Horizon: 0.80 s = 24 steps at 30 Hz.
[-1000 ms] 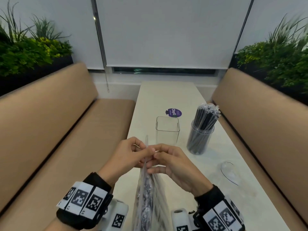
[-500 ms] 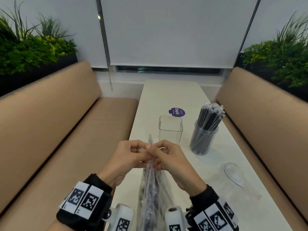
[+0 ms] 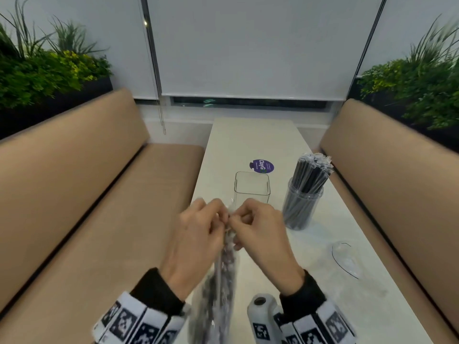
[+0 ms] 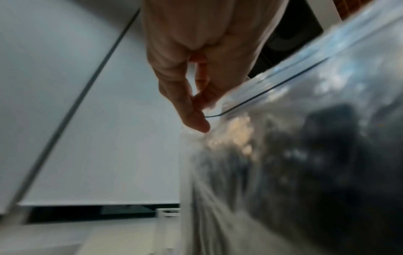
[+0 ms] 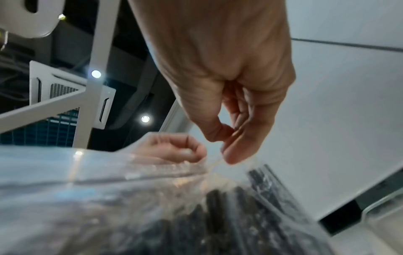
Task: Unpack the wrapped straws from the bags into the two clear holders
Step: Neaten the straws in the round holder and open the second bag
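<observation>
Setting: Tan padded benches [image 3: 74, 170] run down both sides of a long white surface [image 3: 253, 135], with lowered white roller blinds [image 3: 248, 45] at the far end and green planters [image 3: 44, 70] behind each bench back.
Bag in hand: I see a clear plastic zip bag of dark wrapped straws [image 3: 218, 289] held upright above the near end of the surface, its top edge between the two hands. The head view is motion-blurred here.
Left hand: my left hand [image 3: 196, 234] pinches the top corner of the bag; in the left wrist view the thumb and forefinger [image 4: 194, 119] close together on the plastic just at the dark zip line.
Right hand: my right hand [image 3: 260, 232] pinches the opposite lip of the same bag top; the right wrist view shows its thumb and forefinger [image 5: 233, 155] meeting on the thin film, with the left hand's curled fingers seen through the plastic.
Grip state: both grips are clamped on the bag top. I cannot tell whether the zip seal is parted.
Square holder: a clear square plastic holder [image 3: 252, 187] stands upright just beyond the hands, with nothing visible inside.
Round holder: a clear round plastic holder [image 3: 301, 207] stands to the right of the square one, apart from it, filled with dark wrapped straws [image 3: 310, 175] leaning rightwards.
Other items: a flattened clear plastic bag [image 3: 347, 261] lies on the surface near the right edge; a round purple sticker [image 3: 262, 166] sits behind the square holder.
</observation>
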Each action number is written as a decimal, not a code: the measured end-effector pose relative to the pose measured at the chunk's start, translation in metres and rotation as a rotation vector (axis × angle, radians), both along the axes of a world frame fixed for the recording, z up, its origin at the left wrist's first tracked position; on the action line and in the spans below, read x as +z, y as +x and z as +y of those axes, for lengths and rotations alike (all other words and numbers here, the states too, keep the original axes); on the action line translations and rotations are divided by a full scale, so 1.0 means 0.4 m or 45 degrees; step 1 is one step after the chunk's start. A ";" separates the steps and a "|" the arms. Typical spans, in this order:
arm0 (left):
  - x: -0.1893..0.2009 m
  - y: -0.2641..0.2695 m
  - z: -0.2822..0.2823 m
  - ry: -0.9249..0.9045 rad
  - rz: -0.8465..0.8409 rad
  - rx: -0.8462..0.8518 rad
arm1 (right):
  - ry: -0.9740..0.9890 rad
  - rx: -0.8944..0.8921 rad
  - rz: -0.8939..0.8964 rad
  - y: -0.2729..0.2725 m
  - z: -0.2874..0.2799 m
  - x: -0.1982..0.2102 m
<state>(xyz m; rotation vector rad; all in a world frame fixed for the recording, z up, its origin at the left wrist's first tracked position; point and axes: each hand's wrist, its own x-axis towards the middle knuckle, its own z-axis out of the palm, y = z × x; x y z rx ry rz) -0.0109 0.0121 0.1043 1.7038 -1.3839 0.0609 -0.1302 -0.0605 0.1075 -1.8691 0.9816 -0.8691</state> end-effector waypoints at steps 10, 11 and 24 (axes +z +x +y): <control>0.007 0.016 -0.009 0.535 0.051 -0.065 | -0.033 -0.071 0.141 0.021 -0.014 0.002; 0.007 0.010 -0.012 0.483 0.106 -0.089 | -0.002 -0.007 0.202 0.029 -0.012 -0.005; 0.027 0.142 0.064 0.680 0.296 -0.170 | 0.341 0.247 0.320 -0.149 -0.082 0.002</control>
